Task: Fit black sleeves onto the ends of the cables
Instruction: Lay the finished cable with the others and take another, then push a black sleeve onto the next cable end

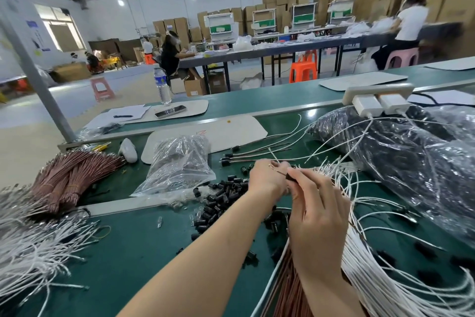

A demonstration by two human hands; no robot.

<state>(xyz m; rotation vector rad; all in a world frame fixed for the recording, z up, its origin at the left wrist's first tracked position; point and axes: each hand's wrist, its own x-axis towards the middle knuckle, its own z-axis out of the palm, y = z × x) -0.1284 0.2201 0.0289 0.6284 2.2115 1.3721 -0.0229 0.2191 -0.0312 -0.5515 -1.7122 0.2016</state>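
Note:
My left hand (266, 179) and my right hand (317, 211) meet above the green table (133, 244). The right hand pinches a small black sleeve (291, 177) between thumb and forefinger. The left hand pinches the metal-tipped ends of thin cables (275, 167) right next to that sleeve. A heap of loose black sleeves (221, 201) lies just left of my hands. Several cables with sleeves on their ends (231, 158) lie beyond the left hand. A thick bundle of white cables (380, 273) fans out under my right hand.
A clear bag (180, 165) of parts lies left of the hands. Brown cable bundles (69, 178) and white cables (33, 247) sit at the far left. A big bag of black parts (411, 160) fills the right. A power strip (377, 97), a bottle (162, 85) and a phone (171, 111) stand behind.

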